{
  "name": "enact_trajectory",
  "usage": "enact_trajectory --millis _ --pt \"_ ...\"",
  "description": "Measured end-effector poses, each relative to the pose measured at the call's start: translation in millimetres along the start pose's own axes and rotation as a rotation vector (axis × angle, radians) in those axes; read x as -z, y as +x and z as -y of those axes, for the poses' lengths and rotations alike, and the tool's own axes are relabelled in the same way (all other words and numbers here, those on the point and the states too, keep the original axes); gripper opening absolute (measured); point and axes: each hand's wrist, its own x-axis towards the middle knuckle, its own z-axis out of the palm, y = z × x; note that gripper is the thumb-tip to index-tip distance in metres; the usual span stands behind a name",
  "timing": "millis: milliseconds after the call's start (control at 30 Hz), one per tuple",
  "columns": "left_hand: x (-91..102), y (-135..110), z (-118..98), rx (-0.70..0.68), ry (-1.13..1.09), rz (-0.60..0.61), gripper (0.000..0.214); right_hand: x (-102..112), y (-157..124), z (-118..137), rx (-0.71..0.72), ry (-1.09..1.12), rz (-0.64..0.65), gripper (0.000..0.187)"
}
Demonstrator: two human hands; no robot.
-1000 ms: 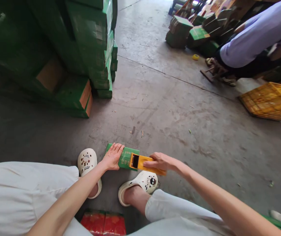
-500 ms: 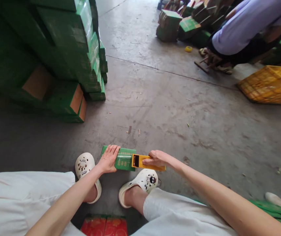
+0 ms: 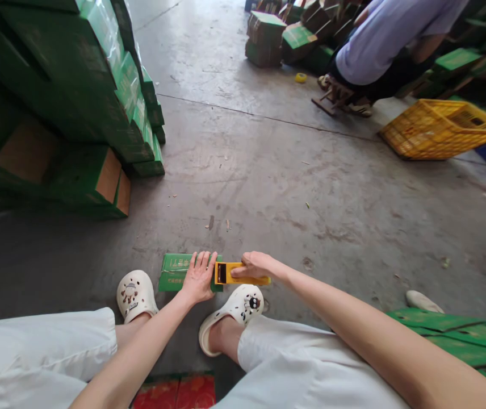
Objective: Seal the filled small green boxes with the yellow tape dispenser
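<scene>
A small green box lies flat on the concrete floor between my feet. My left hand presses down on its right end, fingers stretched out flat. My right hand is closed on a yellow tape dispenser, whose head touches the box's right end by my left fingertips. My white clogs stand on either side just below the box.
Tall stacks of green cartons stand at the left. A person in a pale blue shirt crouches at the back right among more green boxes. A yellow crate sits right; flattened green cartons lie at my right.
My left hand has slid from the box's left part to its right end, leaving the left end bare. The dispenser has moved in closer against the box. The view has shifted left.
</scene>
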Motion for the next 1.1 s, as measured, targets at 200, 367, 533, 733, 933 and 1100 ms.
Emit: enact_trajectory --millis 200,367,533,733,933,1100 --pt "7.7 -7 10 -0.028 0.002 -0.036 0.121 20 -24 -33 0.115 0.108 0.150 0.067" --pt "21.3 -8 20 -0.024 0.084 -0.062 0.111 41 -39 -63 0.018 0.036 0.264 0.071" --pt "24.8 -6 20 -0.023 0.099 -0.071 0.108 52 -43 -68 -0.006 0.063 0.285 0.069" --pt "24.4 -6 21 -0.029 0.079 -0.061 0.108 54 -64 -94 -0.054 0.197 0.230 0.069" --pt "22.5 -7 21 -0.017 0.092 -0.071 0.108 10 -32 -101 -0.115 0.095 0.087 0.058" --pt "21.3 -7 21 -0.029 0.122 -0.080 0.108 -17 25 -47 -0.151 -0.061 -0.014 0.047"
